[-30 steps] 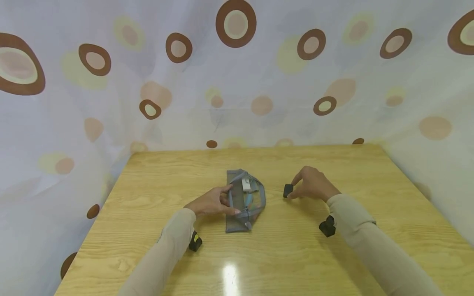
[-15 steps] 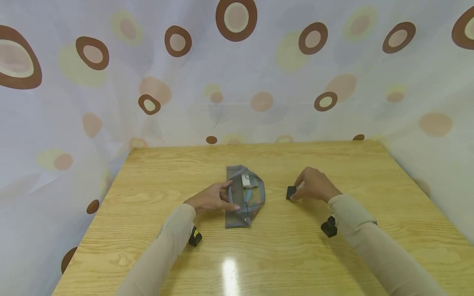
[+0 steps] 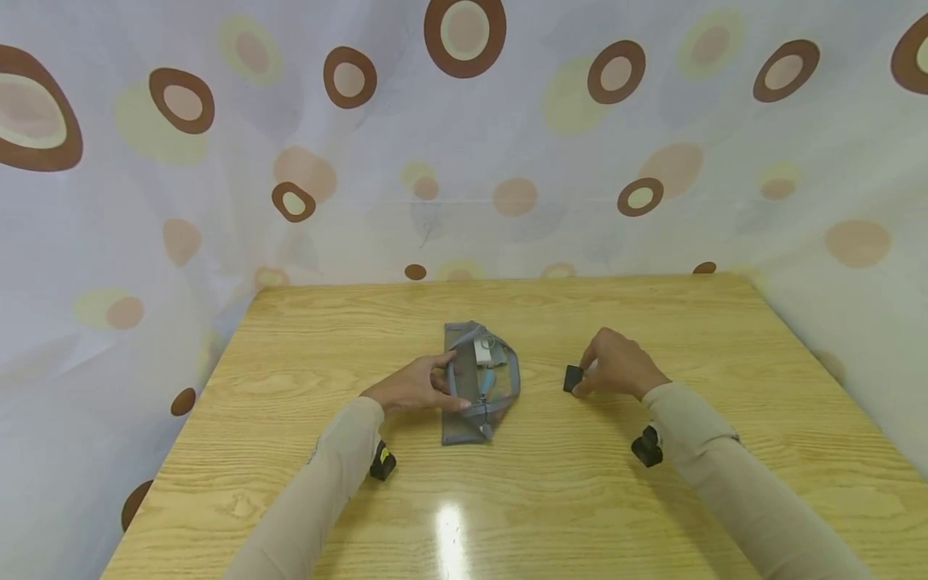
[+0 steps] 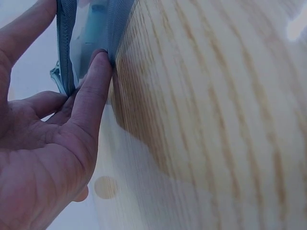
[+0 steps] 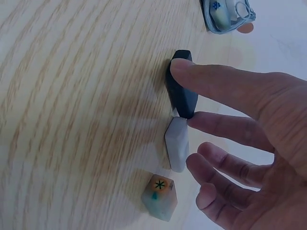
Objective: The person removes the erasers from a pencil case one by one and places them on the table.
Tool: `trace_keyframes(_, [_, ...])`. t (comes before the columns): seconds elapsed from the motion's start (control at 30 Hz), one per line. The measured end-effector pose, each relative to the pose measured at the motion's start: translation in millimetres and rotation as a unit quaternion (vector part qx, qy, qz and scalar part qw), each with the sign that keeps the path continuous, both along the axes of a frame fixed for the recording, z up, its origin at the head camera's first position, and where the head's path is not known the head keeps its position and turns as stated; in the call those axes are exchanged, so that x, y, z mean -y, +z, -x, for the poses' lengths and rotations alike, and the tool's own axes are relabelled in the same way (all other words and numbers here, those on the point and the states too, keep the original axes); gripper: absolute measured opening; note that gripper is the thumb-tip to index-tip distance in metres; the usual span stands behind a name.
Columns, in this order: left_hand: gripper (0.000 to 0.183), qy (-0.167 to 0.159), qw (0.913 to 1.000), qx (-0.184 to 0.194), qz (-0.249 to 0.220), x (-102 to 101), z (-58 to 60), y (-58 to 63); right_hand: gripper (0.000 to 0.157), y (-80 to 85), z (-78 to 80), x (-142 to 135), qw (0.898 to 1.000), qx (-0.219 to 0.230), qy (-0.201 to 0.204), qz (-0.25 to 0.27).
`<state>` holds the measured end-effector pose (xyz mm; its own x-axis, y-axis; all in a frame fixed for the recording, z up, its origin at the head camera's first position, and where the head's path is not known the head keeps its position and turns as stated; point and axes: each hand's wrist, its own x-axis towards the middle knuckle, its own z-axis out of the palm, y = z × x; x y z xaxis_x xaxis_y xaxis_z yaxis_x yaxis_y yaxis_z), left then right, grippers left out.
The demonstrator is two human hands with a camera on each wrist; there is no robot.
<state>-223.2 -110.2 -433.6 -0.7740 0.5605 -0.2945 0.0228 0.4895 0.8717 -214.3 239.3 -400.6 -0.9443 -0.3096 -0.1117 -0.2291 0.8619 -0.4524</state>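
Left hand (image 3: 416, 385) pinches grey pouch (image 3: 456, 427), roughly midway between side edges of table (image 3: 536, 507). Right hand (image 3: 616, 366) clamped on black block (image 3: 573, 379), nearer right edge. Best lifted straight, pinch firm, clear of white block (image 5: 177, 144) just beside.

Since a second ago: right hand (image 3: 619, 362) and the black piece (image 3: 573, 379) it pinches have shifted slightly toward the tabletop's (image 3: 449, 475) right and near edges, mostly in the first half. Gap to grey pouch (image 3: 466, 380) is wider. Head view tips down; far edge sits higher in frame.
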Motion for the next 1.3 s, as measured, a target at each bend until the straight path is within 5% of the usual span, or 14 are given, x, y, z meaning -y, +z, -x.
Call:
trace_keyframes(0.43, [0.101,0.000,1.0000,0.004,-0.007,0,-1.1,0.6,0.035,1.2,0.8,0,1.000,0.008,0.006,-0.020])
trace_keyframes(0.87, [0.101,0.007,0.9998,0.009,-0.016,-1,-1.9,0.1,0.039,10.3,6.2,10,0.991,0.024,0.044,-0.125])
trace_keyframes(1.3, [0.101,0.014,0.9999,0.008,-0.006,-1,-1.7,-0.3,0.040,6.3,10.2,14,0.987,0.015,0.044,-0.156])
